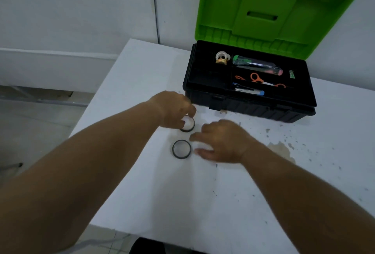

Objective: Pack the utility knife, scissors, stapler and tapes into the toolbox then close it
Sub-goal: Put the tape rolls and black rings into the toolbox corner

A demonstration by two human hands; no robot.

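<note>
The black toolbox (239,105) stands open at the far right, its green lid (267,8) raised. Its tray holds small tape rolls (222,57), a utility knife (257,65), orange scissors (263,81) and a blue stapler (248,90). Two black tape rings lie on the white table (182,197). My left hand (172,109) has its fingers closed around the far ring (189,125). My right hand (221,142) hovers with fingers spread just right of the near ring (181,149), not holding it.
The table's left edge runs diagonally close to my left arm, and the floor lies below it. A white wall stands behind the toolbox. Brownish stains and dark specks (282,148) mark the table to the right of my right hand.
</note>
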